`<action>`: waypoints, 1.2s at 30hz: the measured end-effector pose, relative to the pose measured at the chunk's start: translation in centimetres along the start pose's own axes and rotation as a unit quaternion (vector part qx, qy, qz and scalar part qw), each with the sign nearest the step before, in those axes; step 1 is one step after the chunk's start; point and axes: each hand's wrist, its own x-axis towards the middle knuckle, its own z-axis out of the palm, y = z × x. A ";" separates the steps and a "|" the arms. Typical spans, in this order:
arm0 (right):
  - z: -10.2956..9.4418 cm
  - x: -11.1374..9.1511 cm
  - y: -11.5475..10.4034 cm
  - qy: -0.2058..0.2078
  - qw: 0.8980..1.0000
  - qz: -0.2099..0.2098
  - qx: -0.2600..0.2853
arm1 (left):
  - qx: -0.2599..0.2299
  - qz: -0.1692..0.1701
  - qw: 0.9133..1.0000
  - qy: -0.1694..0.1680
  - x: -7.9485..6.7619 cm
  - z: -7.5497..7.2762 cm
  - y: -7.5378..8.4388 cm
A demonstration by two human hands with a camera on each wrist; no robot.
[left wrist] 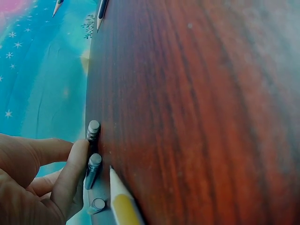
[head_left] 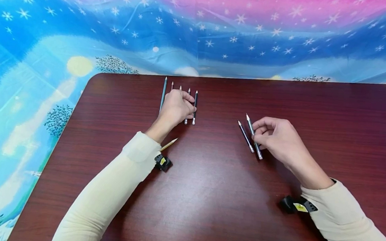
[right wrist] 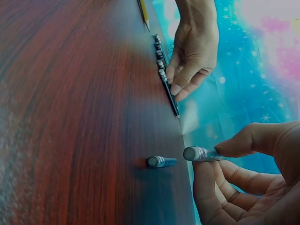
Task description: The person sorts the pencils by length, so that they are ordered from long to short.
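Observation:
My left hand (head_left: 175, 105) is over a row of pencils near the table's far edge. Its thumb and fingers pinch the black pencil (head_left: 194, 113) at the row's right end. Next to that lies another dark pencil (head_left: 186, 121), and a longer blue-green pencil (head_left: 163, 95) marks the left end; the hand hides the middle of the row. Farther right, my right hand (head_left: 275, 137) pinches a silvery pencil (head_left: 255, 141) between thumb and fingers, its tip pointing away from me. In the right wrist view this pencil's eraser end (right wrist: 194, 153) shows above a second dark pencil (right wrist: 161, 161) on the table.
A yellow pencil (head_left: 169, 144) lies beside my left sleeve, partly hidden by it. The dark red wooden table (head_left: 207, 198) ends at a snowflake-patterned cloth (head_left: 200, 33) behind it. Each wrist carries a small black camera.

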 end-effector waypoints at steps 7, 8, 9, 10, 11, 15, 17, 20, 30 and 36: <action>0.2 0.2 -0.3 -0.002 1.000 0.000 0.028 | 0.003 0.000 1.000 0.000 0.1 0.0 -0.1; 0.3 0.3 -0.4 -0.003 0.999 -0.001 0.032 | 0.003 -0.001 1.000 -0.001 0.1 0.0 0.0; 0.3 0.4 -0.5 -0.003 0.999 -0.001 0.037 | 0.002 -0.001 1.000 0.000 0.1 0.0 -0.1; 0.4 0.4 -0.5 -0.005 0.999 -0.002 0.042 | 0.000 -0.002 1.000 0.000 0.0 0.0 0.0; 0.5 0.6 -0.5 -0.006 0.999 -0.002 0.045 | -0.003 -0.004 1.000 0.000 0.0 0.0 0.0; 0.7 1.0 -0.7 -0.010 0.998 0.000 0.055 | -0.008 -0.008 1.000 0.001 0.0 0.1 0.1; 0.8 1.2 -0.9 -0.011 0.998 0.004 0.059 | -0.008 -0.009 1.000 0.001 -0.1 0.1 0.1; 1.0 1.4 -1.2 -0.012 0.998 0.007 0.063 | -0.005 -0.008 1.000 0.001 0.0 0.1 0.1; 2.1 2.6 -2.0 -0.015 0.995 0.002 0.095 | -0.003 -0.001 1.000 -0.003 0.0 0.1 0.0; 3.1 4.5 -3.0 -0.016 0.994 0.008 0.106 | -0.005 -0.003 1.000 -0.003 0.0 0.1 0.0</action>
